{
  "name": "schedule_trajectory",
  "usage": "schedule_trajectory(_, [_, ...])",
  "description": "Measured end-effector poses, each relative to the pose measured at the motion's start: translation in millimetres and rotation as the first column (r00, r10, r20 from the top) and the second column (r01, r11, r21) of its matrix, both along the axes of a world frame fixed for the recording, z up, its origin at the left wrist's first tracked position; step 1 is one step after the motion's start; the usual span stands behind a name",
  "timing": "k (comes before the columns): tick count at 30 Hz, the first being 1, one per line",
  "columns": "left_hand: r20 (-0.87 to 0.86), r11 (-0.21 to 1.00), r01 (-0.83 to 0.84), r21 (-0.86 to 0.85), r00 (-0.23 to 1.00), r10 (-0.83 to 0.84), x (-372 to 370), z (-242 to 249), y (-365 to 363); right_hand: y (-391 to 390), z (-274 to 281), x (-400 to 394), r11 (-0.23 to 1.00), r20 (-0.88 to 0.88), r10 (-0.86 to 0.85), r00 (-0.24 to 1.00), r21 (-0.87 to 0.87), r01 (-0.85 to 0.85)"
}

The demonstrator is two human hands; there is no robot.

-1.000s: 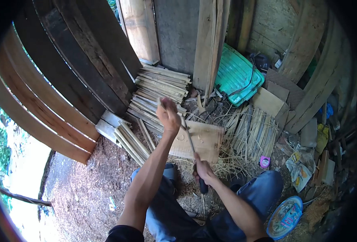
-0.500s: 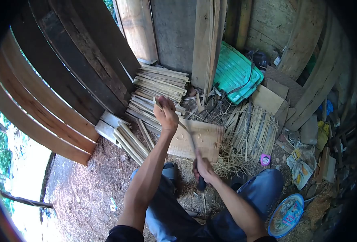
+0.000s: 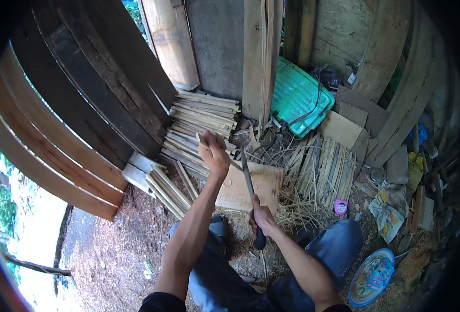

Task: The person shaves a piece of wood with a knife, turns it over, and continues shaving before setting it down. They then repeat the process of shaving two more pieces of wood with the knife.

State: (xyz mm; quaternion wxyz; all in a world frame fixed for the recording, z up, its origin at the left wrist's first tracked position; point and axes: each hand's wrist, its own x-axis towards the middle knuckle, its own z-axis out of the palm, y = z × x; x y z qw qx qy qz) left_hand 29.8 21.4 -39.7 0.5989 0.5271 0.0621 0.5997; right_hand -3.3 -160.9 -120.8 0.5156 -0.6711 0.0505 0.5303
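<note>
My left hand (image 3: 214, 154) is closed around a thin strip of wood (image 3: 201, 138), whose pale end pokes out above the fingers. The strip's other end slants down to the right below the fist. In my right hand (image 3: 261, 216) is a long knife (image 3: 247, 176), gripped by its dark handle. Its blade points up and away from me, just to the right of the strip's lower end. Beneath both lies a flat wooden board (image 3: 240, 188) with a few curled shavings on it.
Stacked wooden strips (image 3: 204, 112) lie beyond my left hand, with another bundle (image 3: 168, 190) nearer. To the right are more strips (image 3: 321, 164) among shavings, a pink tape measure (image 3: 340, 207) and a green plastic lid (image 3: 300, 99). A round basin (image 3: 361, 288) sits by my right knee.
The knife blade has swung more upright and its tip has shifted right, away from the strip. My left hand keeps its hold on the strip in nearly the same place.
</note>
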Motion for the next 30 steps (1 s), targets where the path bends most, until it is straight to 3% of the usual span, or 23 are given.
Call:
schedule_trajectory(2, [0.021,0.997,0.055,-0.045,0.998,-0.054,0.9,-0.2,1.5,-2.8,3.6,0.7,1.0,0.11,0.023,0.994,-0.021,-0.021])
schedule_trajectory(4, [0.004,0.999,0.036,-0.016,0.999,-0.036,-0.6,3.0,0.1,-1.2,11.2,3.3,0.998,0.06,-0.029,0.998,0.065,0.025])
schedule_trajectory(6, [-0.013,1.0,0.017,0.006,1.0,-0.017,1.6,2.9,-2.0,2.5,22.6,5.8,0.974,0.153,-0.122,0.981,0.21,0.088])
schedule_trajectory(7, [-0.012,1.0,0.029,0.002,1.0,-0.029,1.7,1.9,-1.8,3.7,25.7,6.9,0.963,0.288,-0.142,0.947,0.26,0.066])
schedule_trajectory(10, [-0.02,0.999,0.043,0.006,0.999,-0.043,2.5,2.2,-0.7,4.7,30.9,7.5,0.919,0.403,-0.237,0.884,0.388,0.069])
schedule_trajectory(11, [-0.017,0.999,0.035,0.001,0.999,-0.035,2.6,3.1,-0.8,6.1,19.1,4.6,0.921,0.56,-0.266,0.785,0.387,0.036])
schedule_trajectory(12, [-0.013,1.0,0.029,-0.004,0.999,-0.029,2.6,4.4,-1.6,5.3,-6.2,2.1,0.922,0.56,-0.27,0.783,0.384,0.044])
schedule_trajectory(13, [-0.001,0.999,0.035,-0.003,0.999,-0.035,3.5,4.4,-2.0,5.1,-35.3,0.0,0.981,0.552,-0.107,0.827,0.193,-0.001])
schedule_trajectory(14, [0.005,0.999,0.044,-0.001,0.999,-0.044,5.4,3.9,-1.2,5.1,-48.9,1.5,0.998,0.511,0.051,0.858,0.001,-0.06])
schedule_trajectory(15, [-0.002,1.0,0.03,0.007,1.0,-0.03,5.6,4.8,-1.2,2.5,-15.9,-2.7,0.983,0.228,0.139,0.964,-0.152,-0.106])
schedule_trajectory(18, [-0.035,0.999,0.021,0.042,0.999,-0.019,4.2,4.9,-2.7,-11.3,-63.7,-4.2,0.981,0.236,0.127,0.963,-0.175,-0.086])
schedule_trajectory(19, [-0.015,0.998,0.03,0.059,0.999,-0.029,5.7,4.7,-3.5,-10.8,-68.3,-3.2,0.966,0.395,0.208,0.895,-0.226,-0.125])
schedule_trajectory(20, [0.002,0.997,0.036,0.07,0.999,-0.037,5.8,2.4,-5.7,-11.2,-73.9,-3.0,0.966,0.389,0.206,0.898,-0.23,-0.121])
schedule_trajectory(22, [-0.018,0.998,0.0,0.06,1.0,0.001,3.3,2.7,-5.0,-4.8,-49.7,-1.5,0.991,0.367,0.135,0.92,-0.065,-0.12])
schedule_trajectory(24, [-0.011,0.996,0.083,0.022,0.996,-0.083,0.3,6.3,-0.6,2.4,-18.5,-4.3,0.992,0.409,0.124,0.904,-0.019,-0.128])
schedule_trajectory(26, [-0.007,0.995,0.1,0.005,0.995,-0.1,-1.0,2.5,6.5,7.6,-8.7,-10.3,0.98,0.667,0.042,0.744,0.116,-0.16])
schedule_trajectory(27, [-0.016,0.998,0.06,0.02,0.998,-0.06,-1.6,0.9,8.5,9.6,-16.4,-10.9,0.98,0.691,0.058,0.72,0.1,-0.174])
schedule_trajectory(28, [-0.021,0.999,0.018,0.036,1.0,-0.018,-2.2,0.4,10.4,8.1,-22.5,-9.8,0.981,0.688,0.05,0.724,0.102,-0.165])
schedule_trajectory(29, [-0.005,0.998,-0.049,0.047,0.999,0.05,-2.7,-0.9,12.9,6.2,-27.7,-7.4,0.995,0.332,0.028,0.943,0.08,-0.058])
schedule_trajectory(30, [0.026,0.999,-0.022,-0.047,0.999,0.024,-3.4,1.0,14.1,4.4,-28.5,-4.8,0.999,-0.08,-0.027,0.996,0.022,0.028])
